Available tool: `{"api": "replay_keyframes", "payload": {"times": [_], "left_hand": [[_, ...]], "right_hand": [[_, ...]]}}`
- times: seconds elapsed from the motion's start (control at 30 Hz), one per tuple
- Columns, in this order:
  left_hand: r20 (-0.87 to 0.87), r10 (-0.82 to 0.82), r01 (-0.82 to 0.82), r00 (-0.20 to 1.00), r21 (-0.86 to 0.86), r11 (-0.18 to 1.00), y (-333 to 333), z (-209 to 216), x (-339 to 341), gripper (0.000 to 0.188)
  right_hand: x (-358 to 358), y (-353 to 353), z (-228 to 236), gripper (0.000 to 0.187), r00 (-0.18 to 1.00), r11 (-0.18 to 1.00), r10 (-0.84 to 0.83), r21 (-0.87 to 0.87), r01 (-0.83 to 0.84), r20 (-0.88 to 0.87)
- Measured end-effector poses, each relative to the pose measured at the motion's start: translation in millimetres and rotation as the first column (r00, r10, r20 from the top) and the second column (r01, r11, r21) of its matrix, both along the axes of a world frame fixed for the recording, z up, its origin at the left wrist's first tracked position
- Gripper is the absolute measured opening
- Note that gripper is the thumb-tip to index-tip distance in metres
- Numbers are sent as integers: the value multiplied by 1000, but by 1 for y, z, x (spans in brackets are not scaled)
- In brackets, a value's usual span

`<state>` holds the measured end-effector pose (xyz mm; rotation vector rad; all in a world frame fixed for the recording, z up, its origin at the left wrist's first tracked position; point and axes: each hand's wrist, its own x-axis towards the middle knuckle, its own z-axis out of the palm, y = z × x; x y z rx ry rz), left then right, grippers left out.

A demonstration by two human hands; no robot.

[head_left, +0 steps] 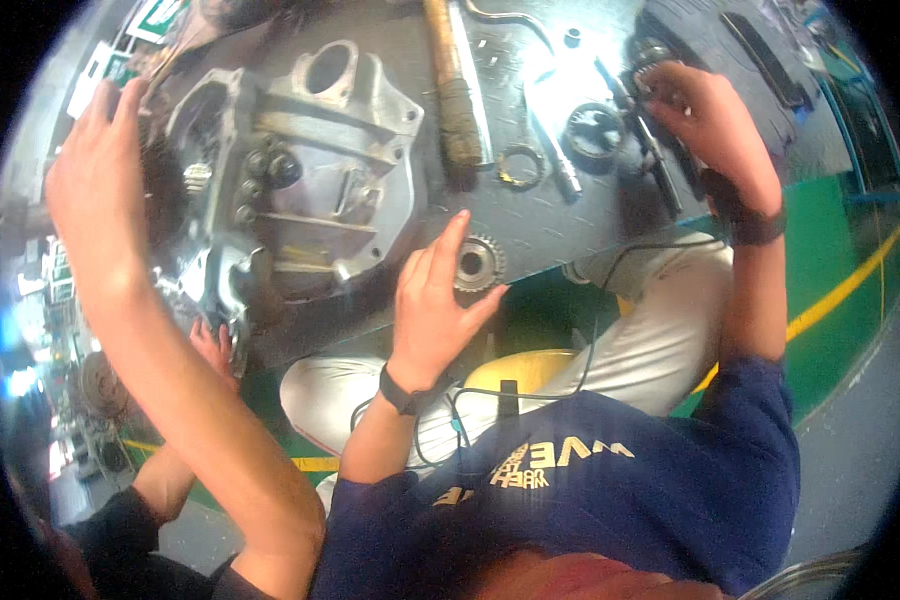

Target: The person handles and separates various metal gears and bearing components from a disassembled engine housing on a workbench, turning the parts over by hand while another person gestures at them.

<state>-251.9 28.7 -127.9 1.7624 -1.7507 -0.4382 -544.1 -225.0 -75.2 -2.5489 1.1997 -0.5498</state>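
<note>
My left hand (435, 295) is at the near edge of the metal table, its fingers and thumb spread beside a steel gear (478, 262) with a round centre hole. The gear lies between fingertips and thumb; whether they touch it I cannot tell. My right hand (705, 110) reaches to the table's far right, its fingers curled on a small toothed gear (652, 52), partly hidden by the fingers. Below that hand lies a dark shaft (658, 165). Left of it are a toothed ring (595, 132) and a thinner metal ring (519, 167).
A large cast-metal housing (330, 175) fills the table's left. A wooden handle (458, 110) and a long steel tool (553, 140) lie in the middle. A black bar (765, 58) is at the far right. Another person's arm (160, 350) reaches over the left side.
</note>
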Motion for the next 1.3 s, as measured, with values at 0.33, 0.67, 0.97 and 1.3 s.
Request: {"api": "replay_keyframes", "payload": {"times": [0.33, 0.67, 0.97, 1.3], "left_hand": [[-30, -16, 15, 999, -26, 1000, 5, -14, 8, 98], [9, -14, 14, 1000, 10, 1000, 11, -21, 14, 99], [8, -4, 4, 1000, -27, 1000, 15, -24, 13, 95], [34, -31, 31, 999, 0, 1000, 16, -18, 10, 91]], "right_hand": [[8, 14, 0, 34, 998, 998, 3, 70, 1, -58], [18, 9, -16, 38, 1000, 979, 1, 204, -5, 20], [63, 37, 11, 26, 980, 971, 33, 225, -79, 197], [322, 93, 130, 19, 704, 644, 708, -465, -607, 62]]}}
